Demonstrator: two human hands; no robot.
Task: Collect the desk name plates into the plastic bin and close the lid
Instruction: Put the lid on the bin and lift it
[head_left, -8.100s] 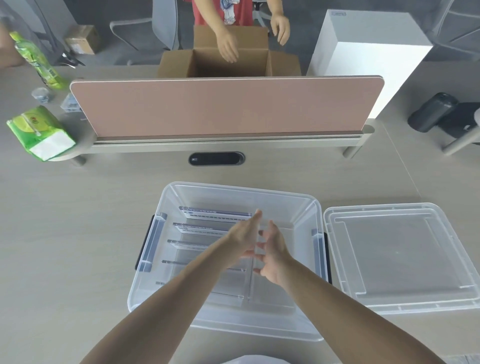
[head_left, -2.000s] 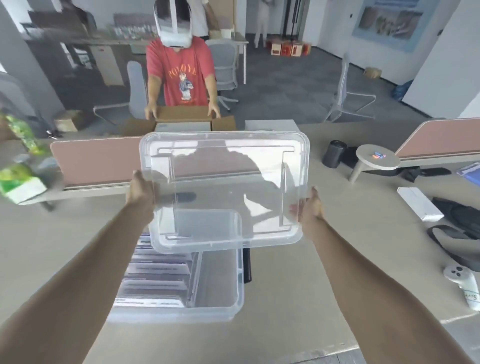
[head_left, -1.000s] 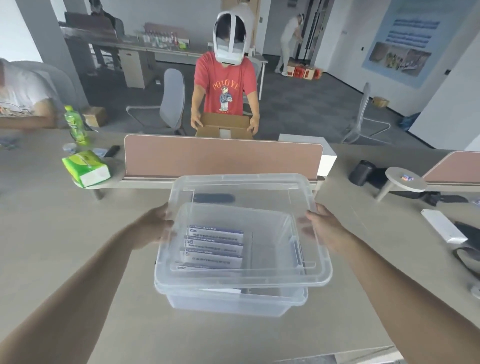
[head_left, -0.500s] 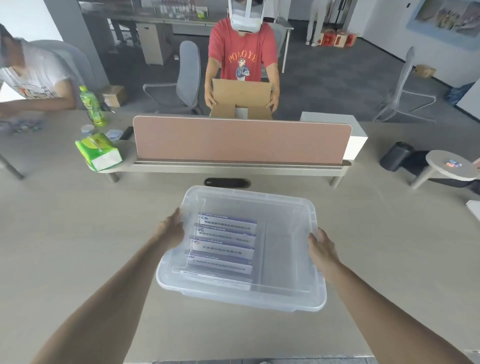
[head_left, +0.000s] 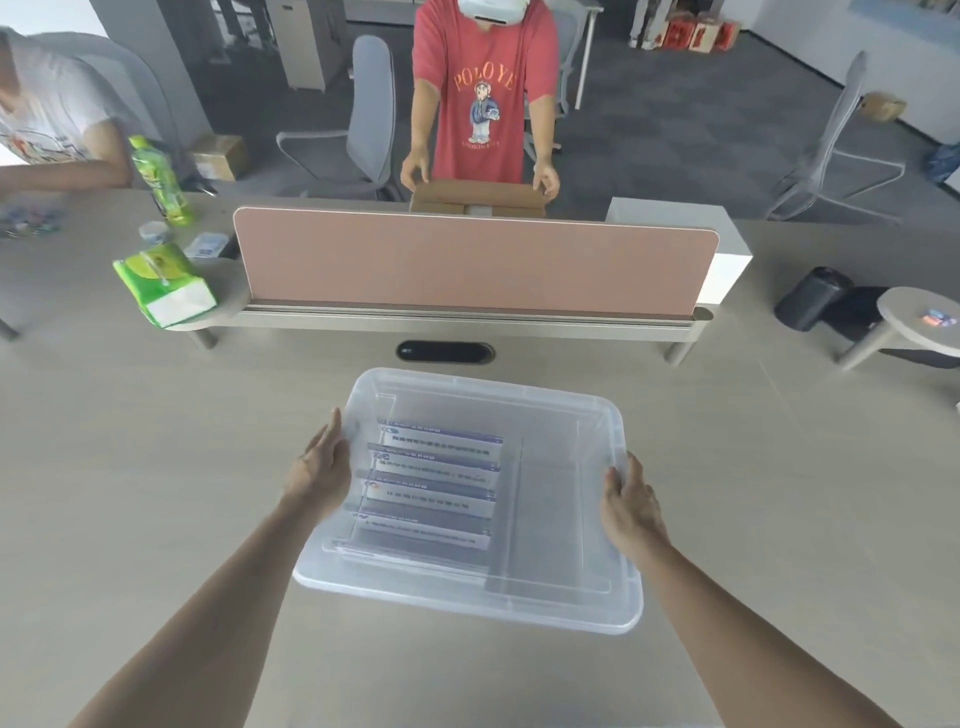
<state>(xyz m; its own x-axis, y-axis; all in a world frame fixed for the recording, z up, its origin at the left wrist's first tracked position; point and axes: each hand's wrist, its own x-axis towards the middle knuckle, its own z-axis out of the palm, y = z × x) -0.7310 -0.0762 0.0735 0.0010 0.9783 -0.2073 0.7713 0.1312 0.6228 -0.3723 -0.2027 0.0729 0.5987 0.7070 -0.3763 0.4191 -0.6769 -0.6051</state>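
A clear plastic bin stands on the desk in front of me, and its clear lid (head_left: 561, 587) lies flat on top and covers it fully. Through the lid I see several desk name plates (head_left: 436, 488) with purple-edged cards, stacked in the bin's left half. My left hand (head_left: 319, 470) grips the lid's left edge. On the opposite side my right hand (head_left: 628, 501) grips the lid's right edge. The bin's walls and side latches are hidden under the lid.
A pink desk divider (head_left: 472, 265) runs across behind the bin, with a black cable port (head_left: 445, 353) in front of it. A green tissue pack (head_left: 163, 286) and green bottle (head_left: 161, 182) sit far left. A person in a red shirt (head_left: 483, 93) handles a cardboard box (head_left: 478, 197) beyond.
I carried the lid from the right, held it up, then lowered it onto the bin. It now sits flat on the bin, with both hands still on its side edges.
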